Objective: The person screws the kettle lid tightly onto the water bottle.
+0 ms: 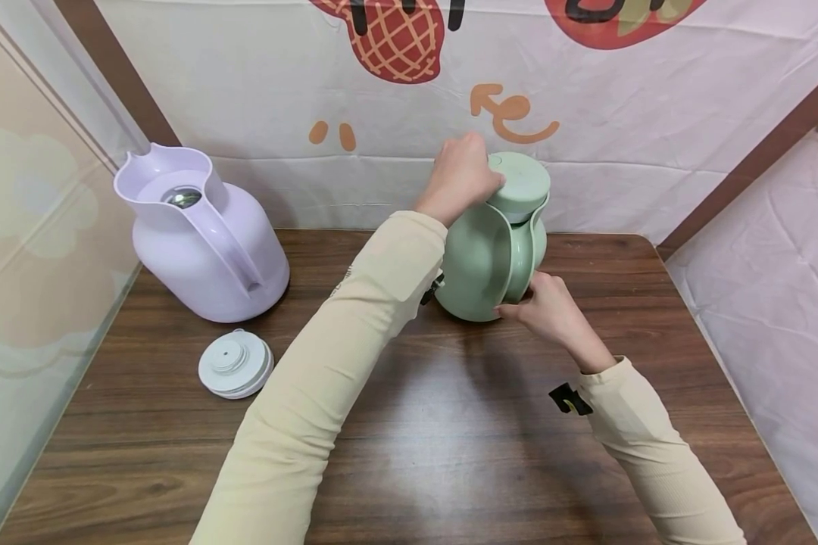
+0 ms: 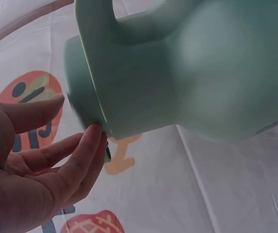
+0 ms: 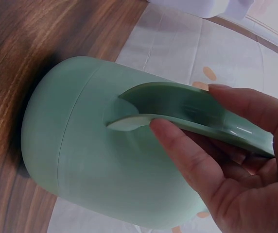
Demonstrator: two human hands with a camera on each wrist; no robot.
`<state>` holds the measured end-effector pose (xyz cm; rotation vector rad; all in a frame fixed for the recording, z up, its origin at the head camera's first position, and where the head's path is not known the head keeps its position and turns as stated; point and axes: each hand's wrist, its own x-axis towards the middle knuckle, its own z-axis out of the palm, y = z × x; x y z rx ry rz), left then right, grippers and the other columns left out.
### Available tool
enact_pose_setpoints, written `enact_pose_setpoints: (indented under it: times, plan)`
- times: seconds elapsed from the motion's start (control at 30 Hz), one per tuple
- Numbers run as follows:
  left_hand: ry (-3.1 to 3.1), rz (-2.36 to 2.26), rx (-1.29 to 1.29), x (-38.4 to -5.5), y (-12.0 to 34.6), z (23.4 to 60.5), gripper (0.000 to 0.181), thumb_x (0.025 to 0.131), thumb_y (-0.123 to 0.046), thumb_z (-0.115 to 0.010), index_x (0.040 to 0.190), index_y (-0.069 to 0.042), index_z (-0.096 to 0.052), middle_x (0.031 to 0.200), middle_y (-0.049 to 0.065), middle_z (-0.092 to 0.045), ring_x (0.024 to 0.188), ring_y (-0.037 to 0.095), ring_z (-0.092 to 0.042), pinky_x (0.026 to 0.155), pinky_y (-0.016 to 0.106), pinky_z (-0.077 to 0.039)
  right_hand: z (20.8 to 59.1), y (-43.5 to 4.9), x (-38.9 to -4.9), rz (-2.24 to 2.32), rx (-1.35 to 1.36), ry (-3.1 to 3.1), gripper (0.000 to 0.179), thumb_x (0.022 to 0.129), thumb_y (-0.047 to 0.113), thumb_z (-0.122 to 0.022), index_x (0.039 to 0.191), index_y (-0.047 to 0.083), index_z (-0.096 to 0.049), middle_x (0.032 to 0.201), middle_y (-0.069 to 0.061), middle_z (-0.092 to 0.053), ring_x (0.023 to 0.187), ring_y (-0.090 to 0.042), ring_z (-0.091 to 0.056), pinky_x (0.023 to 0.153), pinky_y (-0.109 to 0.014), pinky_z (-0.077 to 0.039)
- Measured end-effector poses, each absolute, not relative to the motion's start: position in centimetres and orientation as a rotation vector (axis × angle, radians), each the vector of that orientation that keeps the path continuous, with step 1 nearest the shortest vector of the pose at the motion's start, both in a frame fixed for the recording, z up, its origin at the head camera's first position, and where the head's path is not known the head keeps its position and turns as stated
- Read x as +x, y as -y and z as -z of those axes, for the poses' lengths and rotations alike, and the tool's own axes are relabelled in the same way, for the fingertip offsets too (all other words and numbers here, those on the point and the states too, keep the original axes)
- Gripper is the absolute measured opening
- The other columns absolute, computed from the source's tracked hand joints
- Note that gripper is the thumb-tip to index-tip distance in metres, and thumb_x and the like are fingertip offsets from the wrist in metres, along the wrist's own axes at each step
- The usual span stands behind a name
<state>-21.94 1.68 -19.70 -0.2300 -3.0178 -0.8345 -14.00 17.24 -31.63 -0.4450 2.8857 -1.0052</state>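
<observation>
Wood-grain tabletop (image 1: 436, 454) carries, near its back edge, a green thermos jug (image 1: 473, 261) whose handle (image 1: 521, 261) the right hand (image 1: 551, 312) grips, seemingly for steadiness, while the left hand (image 1: 460, 179) pinches its lid (image 1: 523, 182).

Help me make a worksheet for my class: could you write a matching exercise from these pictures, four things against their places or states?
Things
1. lilac jug
2. pale round lid
3. left hand
4. right hand

Places or states
A. holding the green handle
B. lying on the table
C. at the green lid
D. standing uncovered

Pairs: 1-D, 2-B, 3-C, 4-A
</observation>
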Motion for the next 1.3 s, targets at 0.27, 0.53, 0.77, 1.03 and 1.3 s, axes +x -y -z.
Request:
enact_pose_setpoints:
  times: [0.27,0.53,0.77,1.03,1.3]
  plan:
    - [3.027,0.83,-0.26,-22.4,-1.6,19.9,0.029,0.083,-0.014,-0.055,0.061,-0.011,-0.036,0.061,0.0,-0.028,0.07,0.016,-0.035,0.059,0.024,-0.028,31.7,-17.2,-14.0,0.999,-0.451,-2.896,0.025,0.073,0.013,-0.073,0.095,0.003,-0.066,0.085,-0.011,-0.066,0.071,-0.023,-0.055,0.064,-0.036,-0.043]
    - [3.038,0.877,-0.22,-21.7,-1.9,19.7,0.025,0.079,-0.025,-0.069,0.09,-0.007,-0.057,0.083,0.001,-0.051,0.084,0.017,-0.044,0.073,0.026,-0.037,31.8,-17.3,-14.1,1.01,-0.468,-2.889,0.025,0.074,0.011,-0.072,0.096,0.002,-0.065,0.084,-0.011,-0.065,0.069,-0.022,-0.056,0.062,-0.036,-0.044]
    - [3.047,0.848,-0.237,-21.2,-2.6,19.5,0.035,0.077,-0.029,-0.072,0.101,-0.006,-0.06,0.096,0.003,-0.06,0.091,0.017,-0.05,0.076,0.026,-0.04,31.9,-17.3,-14.1,1.006,-0.475,-2.909,0.024,0.072,0.012,-0.073,0.094,0.003,-0.065,0.082,-0.011,-0.065,0.067,-0.022,-0.055,0.062,-0.036,-0.043]
    - [3.085,0.747,-0.31,-21.7,-2.6,19.4,0.037,0.076,-0.028,-0.074,0.103,-0.006,-0.061,0.096,0.003,-0.06,0.092,0.017,-0.051,0.078,0.025,-0.04,31.8,-17.3,-14.1,1.007,-0.464,-2.893,0.024,0.073,0.012,-0.073,0.094,0.002,-0.065,0.083,-0.011,-0.065,0.068,-0.021,-0.056,0.062,-0.036,-0.044]
    - [3.163,0.695,-0.341,-21.8,-2.9,18.5,0.027,0.078,-0.02,-0.07,0.099,-0.008,-0.058,0.089,0.002,-0.052,0.084,0.016,-0.042,0.071,0.024,-0.035,31.7,-17.3,-14.1,1.003,-0.457,-2.883,0.024,0.074,0.013,-0.072,0.094,0.003,-0.065,0.083,-0.011,-0.065,0.068,-0.021,-0.056,0.062,-0.036,-0.044]
